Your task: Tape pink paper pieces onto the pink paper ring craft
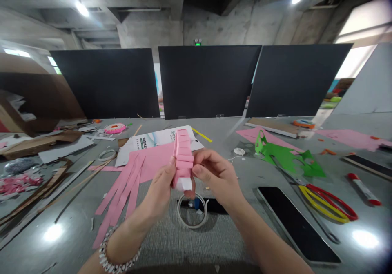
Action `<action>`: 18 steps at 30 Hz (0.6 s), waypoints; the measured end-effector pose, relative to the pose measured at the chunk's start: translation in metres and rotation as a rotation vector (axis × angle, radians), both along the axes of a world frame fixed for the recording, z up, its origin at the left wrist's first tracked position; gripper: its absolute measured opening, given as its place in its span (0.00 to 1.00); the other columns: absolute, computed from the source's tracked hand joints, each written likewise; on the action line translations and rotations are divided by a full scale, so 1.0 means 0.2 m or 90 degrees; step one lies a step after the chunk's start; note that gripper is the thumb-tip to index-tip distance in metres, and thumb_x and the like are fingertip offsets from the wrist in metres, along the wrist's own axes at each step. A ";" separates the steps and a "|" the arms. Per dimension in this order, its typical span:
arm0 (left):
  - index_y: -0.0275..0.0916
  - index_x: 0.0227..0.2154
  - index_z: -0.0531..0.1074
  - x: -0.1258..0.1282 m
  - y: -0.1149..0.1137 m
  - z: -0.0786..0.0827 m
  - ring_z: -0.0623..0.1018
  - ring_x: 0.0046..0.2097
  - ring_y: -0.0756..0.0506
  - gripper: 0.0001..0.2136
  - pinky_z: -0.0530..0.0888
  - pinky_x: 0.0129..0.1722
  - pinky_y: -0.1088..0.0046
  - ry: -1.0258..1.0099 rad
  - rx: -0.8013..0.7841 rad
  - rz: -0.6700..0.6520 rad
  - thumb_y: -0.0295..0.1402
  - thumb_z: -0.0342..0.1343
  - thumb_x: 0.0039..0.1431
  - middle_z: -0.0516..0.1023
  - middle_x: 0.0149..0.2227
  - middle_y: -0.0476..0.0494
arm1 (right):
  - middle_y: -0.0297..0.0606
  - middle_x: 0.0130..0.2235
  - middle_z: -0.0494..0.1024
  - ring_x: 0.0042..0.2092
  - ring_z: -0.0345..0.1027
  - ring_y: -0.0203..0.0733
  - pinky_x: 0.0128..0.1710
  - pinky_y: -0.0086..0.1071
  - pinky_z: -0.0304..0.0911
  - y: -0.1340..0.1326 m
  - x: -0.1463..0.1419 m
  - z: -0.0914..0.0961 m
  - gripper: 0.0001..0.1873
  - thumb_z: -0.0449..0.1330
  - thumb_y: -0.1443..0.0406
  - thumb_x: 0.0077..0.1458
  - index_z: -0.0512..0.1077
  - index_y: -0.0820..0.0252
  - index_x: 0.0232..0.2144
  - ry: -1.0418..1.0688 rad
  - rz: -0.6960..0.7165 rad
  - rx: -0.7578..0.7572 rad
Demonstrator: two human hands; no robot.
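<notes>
Forearms (260, 237) reach in before a pink sheet (153, 163), the left hand (161, 186) pinching a pleated pink band (184, 147) in the air, while the right hand (216, 174) sets its thumb and forefinger narrowly at the band's edge — whether they grip a fold, I cannot tell. Shaping or pressing folds seems the step in hand — the next move would call for steady left fingers and a light right touch near the white end (184, 183).
</notes>
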State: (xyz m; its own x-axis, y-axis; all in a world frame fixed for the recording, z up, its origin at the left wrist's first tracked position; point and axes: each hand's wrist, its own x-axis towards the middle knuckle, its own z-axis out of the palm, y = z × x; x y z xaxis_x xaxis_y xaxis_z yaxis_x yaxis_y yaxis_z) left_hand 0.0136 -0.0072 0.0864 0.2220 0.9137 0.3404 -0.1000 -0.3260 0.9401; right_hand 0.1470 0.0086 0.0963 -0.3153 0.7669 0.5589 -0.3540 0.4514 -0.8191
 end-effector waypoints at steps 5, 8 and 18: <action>0.40 0.15 0.60 0.00 0.00 -0.04 0.66 0.23 0.48 0.23 0.66 0.28 0.69 -0.002 -0.012 0.026 0.48 0.36 0.60 0.65 0.16 0.49 | 0.28 0.22 0.66 0.20 0.63 0.30 0.19 0.26 0.62 0.01 0.02 -0.01 0.12 0.59 0.57 0.50 0.61 0.56 0.25 -0.010 0.012 -0.027; 0.40 0.15 0.59 0.01 0.00 -0.05 0.65 0.23 0.49 0.24 0.66 0.28 0.69 0.021 -0.011 0.034 0.48 0.34 0.60 0.65 0.17 0.49 | 0.27 0.22 0.66 0.20 0.63 0.30 0.19 0.25 0.61 0.01 0.02 -0.02 0.13 0.59 0.56 0.50 0.60 0.56 0.25 -0.001 0.022 -0.022; 0.38 0.20 0.69 -0.05 0.03 0.02 0.69 0.24 0.49 0.32 0.67 0.27 0.73 0.253 0.024 0.108 0.48 0.23 0.60 0.68 0.17 0.47 | 0.32 0.27 0.67 0.27 0.64 0.33 0.31 0.32 0.63 0.07 0.04 0.00 0.14 0.50 0.56 0.57 0.64 0.58 0.25 -0.015 -0.107 0.094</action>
